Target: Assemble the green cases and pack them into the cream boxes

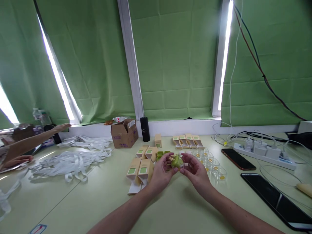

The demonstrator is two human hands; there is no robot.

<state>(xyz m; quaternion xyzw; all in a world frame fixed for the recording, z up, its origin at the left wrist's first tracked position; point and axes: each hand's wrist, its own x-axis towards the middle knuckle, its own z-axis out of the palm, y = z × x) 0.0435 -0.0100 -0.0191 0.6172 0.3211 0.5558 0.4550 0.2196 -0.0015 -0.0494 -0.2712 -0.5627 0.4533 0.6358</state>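
Note:
In front of me, above the table, a small rounded green object [177, 161] is held between both hands; its exact kind is hard to make out. My left hand [161, 173] has its thumb and fingers closed on its left side. My right hand [198, 170] pinches at its right edge, where something clear or whitish shows between the fingers. Behind the hands are several green pieces [162, 154], partly covered by my left hand. Clear plastic cups [220, 175] with yellow-orange spots inside stand in rows to the right, partly hidden by my right hand.
Kraft boxes [145, 169] with green windows stand left, more boxes [187, 142] behind. Further back are a brown carton [124, 134] and black cylinder [145, 129]. Right: phone [239, 159], tablet [275, 198], power strip [264, 155]. White straps [70, 162] and another person's arm [31, 143] are left.

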